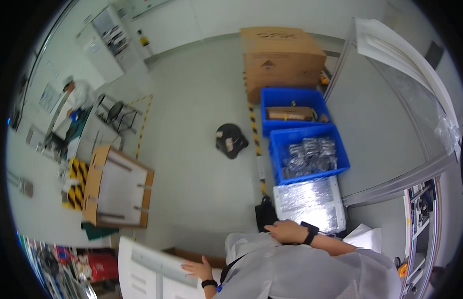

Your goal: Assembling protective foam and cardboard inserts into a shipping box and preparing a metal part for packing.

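Note:
My left hand (pixel 199 269) is spread over the inner side of a white slotted panel (pixel 136 271), its fingers apart. It is close to the panel's surface, though I cannot tell if it presses on it. Across the front of my white coat (pixel 291 274) lies my right arm. The right hand (pixel 286 232) has loosely extended fingers pointing left, with nothing visible in them. A black shoe (pixel 265 215) shows just beyond that hand. Nearest on its far side is a flat white case (pixel 311 202) wrapped in shiny clear film.
Two blue bins, one of wrapped parts (pixel 343 162) and one of cardboard (pixel 265 112), stand by a large carton (pixel 281 65). A black stool (pixel 231 142) is on the floor. Left are an open-topped crate (pixel 94 184) and a seated person (pixel 81 97); right, a framed partition (pixel 386 197).

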`<state>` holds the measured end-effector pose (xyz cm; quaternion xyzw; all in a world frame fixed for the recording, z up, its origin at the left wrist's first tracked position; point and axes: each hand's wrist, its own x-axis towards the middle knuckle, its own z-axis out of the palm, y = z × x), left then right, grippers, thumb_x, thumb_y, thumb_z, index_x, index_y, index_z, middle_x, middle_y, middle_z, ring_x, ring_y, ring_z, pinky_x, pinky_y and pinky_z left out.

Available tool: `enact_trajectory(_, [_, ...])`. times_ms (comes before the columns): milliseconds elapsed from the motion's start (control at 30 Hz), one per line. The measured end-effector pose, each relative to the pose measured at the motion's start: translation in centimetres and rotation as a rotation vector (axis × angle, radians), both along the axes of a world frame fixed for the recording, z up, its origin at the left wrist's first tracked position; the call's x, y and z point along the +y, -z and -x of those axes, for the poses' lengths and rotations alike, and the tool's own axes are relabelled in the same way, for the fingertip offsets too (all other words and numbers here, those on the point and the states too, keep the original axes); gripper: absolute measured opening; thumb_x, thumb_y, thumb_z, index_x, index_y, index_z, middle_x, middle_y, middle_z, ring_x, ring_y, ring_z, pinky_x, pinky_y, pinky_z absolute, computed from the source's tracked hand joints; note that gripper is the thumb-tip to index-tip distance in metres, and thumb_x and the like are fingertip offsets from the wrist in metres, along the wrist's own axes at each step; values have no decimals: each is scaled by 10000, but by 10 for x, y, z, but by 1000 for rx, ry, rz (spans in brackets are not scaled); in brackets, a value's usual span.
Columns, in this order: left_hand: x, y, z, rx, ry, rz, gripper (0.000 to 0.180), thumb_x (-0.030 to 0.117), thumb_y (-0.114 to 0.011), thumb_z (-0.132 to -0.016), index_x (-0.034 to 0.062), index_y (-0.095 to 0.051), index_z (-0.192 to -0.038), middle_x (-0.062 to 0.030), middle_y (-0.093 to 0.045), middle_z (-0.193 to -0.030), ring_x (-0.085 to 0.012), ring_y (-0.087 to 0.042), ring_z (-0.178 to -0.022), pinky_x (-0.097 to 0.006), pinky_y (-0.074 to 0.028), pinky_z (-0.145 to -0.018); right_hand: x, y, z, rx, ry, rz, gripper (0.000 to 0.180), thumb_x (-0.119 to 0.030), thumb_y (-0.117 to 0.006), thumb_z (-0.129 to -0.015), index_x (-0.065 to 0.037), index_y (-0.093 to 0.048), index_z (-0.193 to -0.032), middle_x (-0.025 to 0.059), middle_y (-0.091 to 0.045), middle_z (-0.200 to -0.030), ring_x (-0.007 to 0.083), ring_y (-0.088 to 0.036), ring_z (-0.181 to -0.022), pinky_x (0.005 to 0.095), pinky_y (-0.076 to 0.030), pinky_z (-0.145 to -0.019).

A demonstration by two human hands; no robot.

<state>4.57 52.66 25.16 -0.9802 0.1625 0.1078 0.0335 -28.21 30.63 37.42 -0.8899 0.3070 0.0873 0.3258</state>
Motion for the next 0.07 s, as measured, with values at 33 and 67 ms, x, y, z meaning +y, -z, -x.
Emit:
enact_trajectory(33, [-23, 7, -4, 65, 22, 115, 1020, 470, -644, -792, -15, -33, -1450, -327, -22, -1475, -441, -12, -1390, -661, -147, -1027, -19, 2, 4, 57, 42, -52, 443, -309, -504, -895, -121, -456, -1294, 168, -598, -980, 347, -589, -923, 426, -479, -795])
enact_trajectory(67, [-46, 2, -2, 110, 37, 99, 1028, 469, -651, -789, -20, -32, -1448, -326, -3, -1477, -436, 8, -1391, -652, -152, -1033, -35, -15, 1, 109, 65, -117, 444, -322, -492, -910, -124, -446, -1305, 177, -590, -1023, 343, -578, -971, 422, -469, -834])
